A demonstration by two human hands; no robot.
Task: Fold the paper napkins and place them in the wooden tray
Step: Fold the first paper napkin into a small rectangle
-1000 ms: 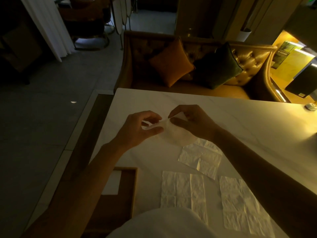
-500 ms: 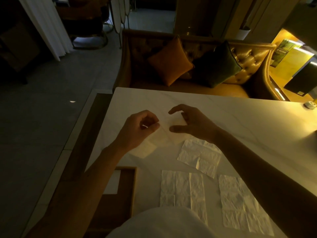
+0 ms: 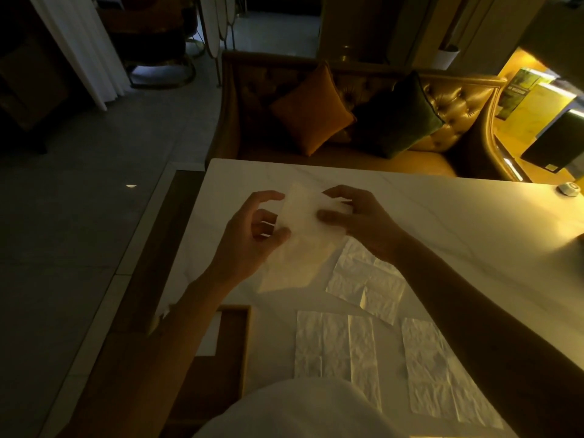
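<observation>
Both hands hold one thin white paper napkin (image 3: pixel 300 245) up above the white table (image 3: pixel 442 222). My left hand (image 3: pixel 252 238) pinches its left edge between thumb and fingers. My right hand (image 3: pixel 354 221) grips its upper right part. The napkin hangs spread out, its lower end near the tabletop. Three more napkins lie flat on the table: one crumpled (image 3: pixel 366 286) under my right forearm, one (image 3: pixel 336 350) near the front edge, one (image 3: pixel 442 374) at the front right. The wooden tray (image 3: pixel 245 343) sits at the front left, with a white folded napkin (image 3: pixel 210 336) inside, partly hidden by my left arm.
A tufted leather sofa (image 3: pixel 455 121) with an orange cushion (image 3: pixel 311 110) and a dark green cushion (image 3: pixel 399 116) stands behind the table. A small round object (image 3: pixel 568 188) lies at the table's far right. The table's left edge drops to a dark bench and floor.
The napkin was bunched between both hands, then dropped loose in the left hand. Now it is opened out and held up by both hands.
</observation>
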